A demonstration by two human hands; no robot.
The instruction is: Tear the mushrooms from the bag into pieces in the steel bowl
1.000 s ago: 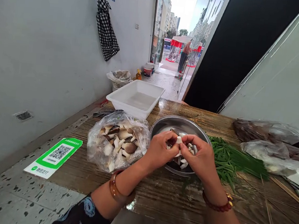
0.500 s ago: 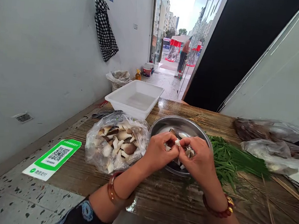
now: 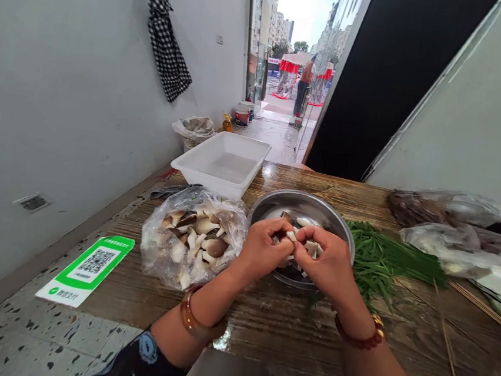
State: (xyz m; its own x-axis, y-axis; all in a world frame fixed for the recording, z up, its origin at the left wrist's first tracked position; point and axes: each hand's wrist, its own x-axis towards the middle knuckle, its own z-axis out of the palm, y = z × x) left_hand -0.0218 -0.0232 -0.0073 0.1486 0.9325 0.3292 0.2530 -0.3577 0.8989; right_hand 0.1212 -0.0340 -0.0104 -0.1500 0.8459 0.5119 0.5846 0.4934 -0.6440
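Between my fingertips is a small white piece of mushroom (image 3: 291, 236), pinched from both sides. My left hand (image 3: 267, 244) grips it from the left, and my right hand (image 3: 323, 251) grips it from the right; the fingers of both are closed. Both hands are over the near part of a steel bowl (image 3: 263, 204), which has torn mushroom pieces (image 3: 311, 248) inside, partly hidden by my hands. Left of the bowl, a clear plastic bag (image 3: 153, 255) lies open, full of whole mushrooms (image 3: 205, 225) with brown caps and white stems.
Behind the bag stands a white plastic tub (image 3: 230, 165). Green chives (image 3: 385, 257) lie right of the bowl, near thin wooden skewers (image 3: 445, 328). More plastic bags (image 3: 462, 244) are at the far right. A green QR-code card (image 3: 87, 267) lies at the left. A person (image 3: 303, 87) stands outside the doorway.
The view has shifted slightly. My hands remain over the bowl, still pinching the mushroom piece, which now shows at a slightly different angle.
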